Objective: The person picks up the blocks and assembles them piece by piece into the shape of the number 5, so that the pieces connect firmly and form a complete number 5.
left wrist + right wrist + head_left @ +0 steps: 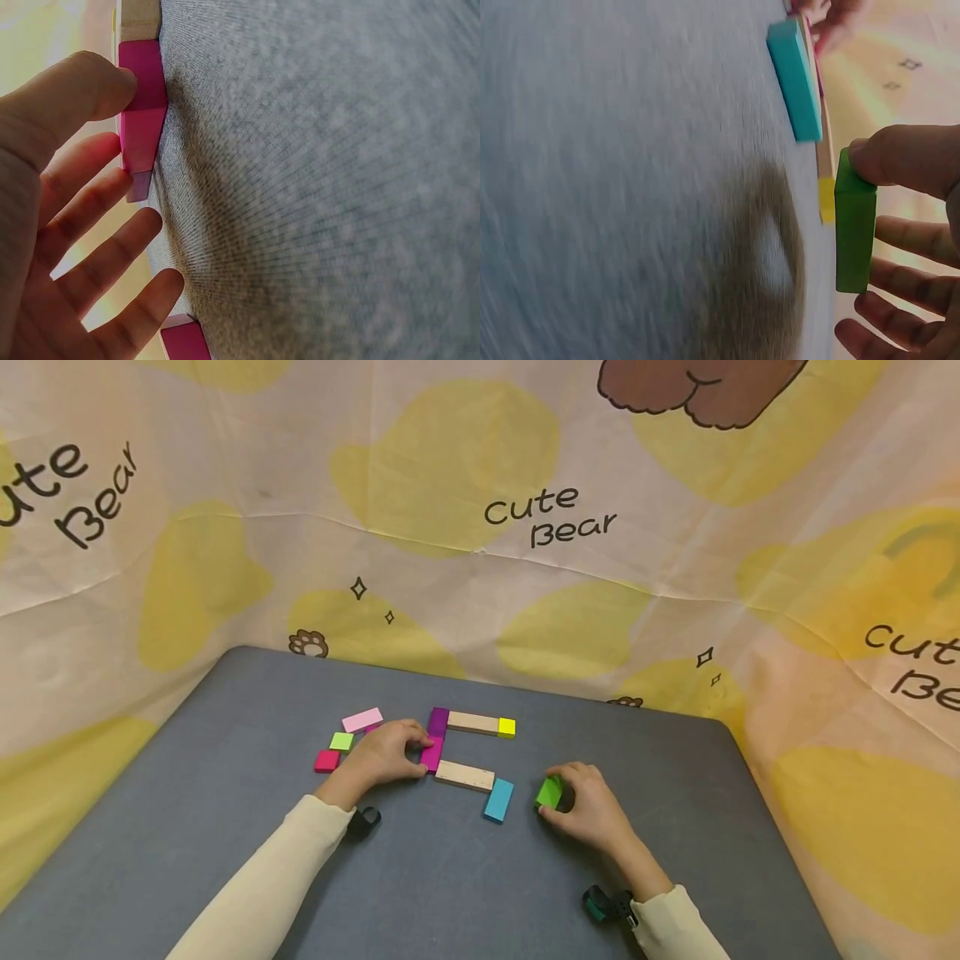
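Observation:
The left hand (386,753) pinches a magenta block (432,755) with its thumb and index finger; the other fingers spread loosely in the left wrist view. That block lies flat on the table, end to end with a purple block (438,722). A wooden block (465,775) reaches right from the magenta one, with a blue block (498,801) at its far end. To the right of the blue block, the right hand (592,806) holds a green block (854,225) between thumb and fingertips, raised off the table in the right wrist view.
A second wooden block (473,722) runs from the purple block to a yellow block (507,727). Left of the left hand lie a pink block (362,720), a light green block (341,741) and a red block (327,761). Behind the grey table (420,893) hangs a printed cloth (442,460).

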`<action>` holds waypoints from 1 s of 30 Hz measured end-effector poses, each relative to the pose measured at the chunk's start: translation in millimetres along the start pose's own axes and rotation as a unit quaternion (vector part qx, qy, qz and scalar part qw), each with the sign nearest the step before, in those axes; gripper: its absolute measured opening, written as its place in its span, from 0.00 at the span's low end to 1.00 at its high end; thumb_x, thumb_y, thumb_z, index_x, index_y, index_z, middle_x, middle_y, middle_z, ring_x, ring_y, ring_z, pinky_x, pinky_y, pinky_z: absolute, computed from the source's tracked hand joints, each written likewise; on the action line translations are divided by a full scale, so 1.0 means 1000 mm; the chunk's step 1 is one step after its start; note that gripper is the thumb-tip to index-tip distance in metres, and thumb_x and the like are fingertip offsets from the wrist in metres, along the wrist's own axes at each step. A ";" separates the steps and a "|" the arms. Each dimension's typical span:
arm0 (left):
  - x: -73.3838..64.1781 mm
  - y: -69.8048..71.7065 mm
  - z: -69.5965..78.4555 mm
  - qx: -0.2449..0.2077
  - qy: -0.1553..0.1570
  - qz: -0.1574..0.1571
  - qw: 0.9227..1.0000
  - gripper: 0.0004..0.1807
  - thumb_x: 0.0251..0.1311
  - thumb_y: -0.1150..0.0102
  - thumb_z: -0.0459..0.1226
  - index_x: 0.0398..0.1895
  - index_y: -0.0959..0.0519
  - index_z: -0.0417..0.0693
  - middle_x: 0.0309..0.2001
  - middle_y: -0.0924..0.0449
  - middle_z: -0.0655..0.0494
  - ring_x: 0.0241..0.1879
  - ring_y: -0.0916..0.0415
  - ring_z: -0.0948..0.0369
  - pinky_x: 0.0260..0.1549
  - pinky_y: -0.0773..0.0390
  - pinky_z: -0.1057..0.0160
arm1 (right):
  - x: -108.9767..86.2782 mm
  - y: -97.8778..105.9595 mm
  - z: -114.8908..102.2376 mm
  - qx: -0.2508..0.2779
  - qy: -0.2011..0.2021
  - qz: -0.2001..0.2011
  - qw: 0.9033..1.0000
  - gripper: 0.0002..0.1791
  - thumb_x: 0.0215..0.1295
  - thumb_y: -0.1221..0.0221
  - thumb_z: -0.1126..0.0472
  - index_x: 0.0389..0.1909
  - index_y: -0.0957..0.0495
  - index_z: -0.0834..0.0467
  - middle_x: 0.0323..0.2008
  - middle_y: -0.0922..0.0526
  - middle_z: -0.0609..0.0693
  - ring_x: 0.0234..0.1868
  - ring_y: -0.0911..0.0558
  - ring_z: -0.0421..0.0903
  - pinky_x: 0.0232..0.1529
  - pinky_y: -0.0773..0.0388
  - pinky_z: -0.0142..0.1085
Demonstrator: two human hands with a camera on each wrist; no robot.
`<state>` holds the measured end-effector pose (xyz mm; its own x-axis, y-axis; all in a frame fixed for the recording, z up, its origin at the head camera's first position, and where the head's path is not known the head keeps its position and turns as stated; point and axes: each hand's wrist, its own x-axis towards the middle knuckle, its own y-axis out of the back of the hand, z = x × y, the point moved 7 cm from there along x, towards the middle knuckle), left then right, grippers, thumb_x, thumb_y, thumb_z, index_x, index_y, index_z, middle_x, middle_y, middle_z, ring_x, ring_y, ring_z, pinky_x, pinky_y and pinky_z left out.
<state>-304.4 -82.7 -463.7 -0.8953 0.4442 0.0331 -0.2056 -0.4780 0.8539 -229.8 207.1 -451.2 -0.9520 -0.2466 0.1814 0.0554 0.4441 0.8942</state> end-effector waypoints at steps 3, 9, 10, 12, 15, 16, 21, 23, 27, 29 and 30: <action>0.000 0.000 0.000 0.000 0.002 -0.001 1.000 0.22 0.45 0.27 0.43 0.46 0.15 0.47 0.50 0.20 0.55 0.54 0.24 0.54 0.56 0.26 0.52 | -0.002 -0.004 -0.009 0.009 0.008 -0.007 1.000 0.28 0.46 0.27 0.52 0.50 0.20 0.55 0.49 0.20 0.51 0.51 0.26 0.50 0.48 0.25 0.45; 0.002 -0.002 -0.002 0.004 0.004 -0.004 1.000 0.22 0.45 0.27 0.43 0.46 0.15 0.48 0.50 0.20 0.55 0.54 0.24 0.54 0.56 0.26 0.51 | -0.006 -0.009 -0.024 0.020 0.026 -0.022 0.999 0.26 0.46 0.27 0.52 0.48 0.19 0.54 0.47 0.20 0.48 0.47 0.27 0.45 0.45 0.25 0.41; 0.002 -0.002 -0.002 0.004 0.005 -0.004 1.000 0.22 0.45 0.27 0.44 0.46 0.15 0.48 0.50 0.20 0.56 0.54 0.24 0.54 0.56 0.26 0.51 | -0.006 -0.010 -0.027 0.020 0.030 -0.025 0.999 0.26 0.46 0.27 0.51 0.48 0.19 0.54 0.46 0.20 0.47 0.46 0.27 0.44 0.44 0.25 0.40; 0.002 -0.002 -0.002 0.005 0.006 -0.003 1.000 0.22 0.45 0.27 0.44 0.47 0.15 0.48 0.50 0.20 0.56 0.54 0.24 0.54 0.56 0.26 0.52 | -0.007 -0.012 -0.033 0.019 0.042 -0.030 0.998 0.25 0.46 0.27 0.51 0.47 0.19 0.53 0.45 0.20 0.46 0.45 0.27 0.43 0.43 0.26 0.39; 0.002 -0.002 -0.002 0.004 0.007 -0.001 1.000 0.22 0.45 0.27 0.44 0.47 0.15 0.48 0.50 0.20 0.56 0.55 0.24 0.55 0.57 0.26 0.52 | -0.009 -0.015 -0.043 0.020 0.066 -0.036 0.997 0.25 0.45 0.27 0.51 0.46 0.19 0.52 0.44 0.20 0.45 0.44 0.27 0.42 0.42 0.25 0.37; 0.002 -0.002 -0.002 0.005 0.004 0.001 1.000 0.22 0.46 0.27 0.44 0.47 0.15 0.48 0.50 0.20 0.55 0.54 0.24 0.54 0.56 0.26 0.52 | -0.009 -0.016 -0.046 0.020 0.075 -0.037 0.996 0.25 0.45 0.27 0.50 0.46 0.19 0.52 0.43 0.20 0.44 0.44 0.27 0.42 0.42 0.25 0.37; 0.002 0.000 -0.001 0.003 -0.006 0.004 1.000 0.22 0.46 0.28 0.43 0.46 0.15 0.47 0.50 0.20 0.54 0.54 0.24 0.53 0.56 0.26 0.51 | -0.013 -0.020 -0.063 0.029 0.115 -0.041 0.992 0.24 0.44 0.27 0.51 0.45 0.19 0.52 0.42 0.20 0.44 0.44 0.26 0.41 0.43 0.24 0.36; 0.002 0.000 -0.001 0.002 -0.006 0.004 1.000 0.22 0.46 0.28 0.43 0.46 0.15 0.47 0.50 0.20 0.54 0.54 0.24 0.53 0.56 0.26 0.51 | -0.015 -0.022 -0.069 0.033 0.130 -0.040 0.990 0.24 0.44 0.27 0.51 0.45 0.19 0.51 0.42 0.20 0.44 0.44 0.27 0.41 0.42 0.24 0.36; 0.002 -0.001 -0.001 0.000 -0.004 0.003 1.000 0.22 0.46 0.27 0.43 0.47 0.15 0.47 0.51 0.20 0.54 0.54 0.24 0.53 0.57 0.26 0.51 | -0.019 -0.027 -0.080 0.032 0.155 -0.041 0.987 0.25 0.43 0.26 0.50 0.45 0.19 0.51 0.42 0.21 0.43 0.43 0.28 0.40 0.41 0.26 0.34; 0.002 -0.001 -0.001 0.000 -0.004 0.004 1.000 0.22 0.46 0.27 0.43 0.47 0.15 0.46 0.51 0.20 0.54 0.54 0.24 0.53 0.56 0.26 0.51 | -0.021 -0.031 -0.085 0.034 0.165 -0.046 0.985 0.26 0.43 0.26 0.49 0.45 0.19 0.51 0.42 0.21 0.42 0.43 0.29 0.40 0.41 0.26 0.33; 0.002 -0.001 -0.001 0.000 -0.005 0.004 1.000 0.22 0.46 0.27 0.43 0.47 0.15 0.46 0.51 0.20 0.54 0.54 0.24 0.53 0.56 0.26 0.51 | -0.022 -0.033 -0.087 0.035 0.167 -0.051 0.984 0.26 0.43 0.27 0.49 0.45 0.19 0.51 0.43 0.21 0.42 0.43 0.29 0.40 0.41 0.26 0.32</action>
<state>-306.4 -82.4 -465.0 -0.8929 0.4479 0.0459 -0.1975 -0.4812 0.8541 -184.1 122.6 -448.9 -0.7993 -0.5565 0.2269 -0.0673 0.4580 0.8864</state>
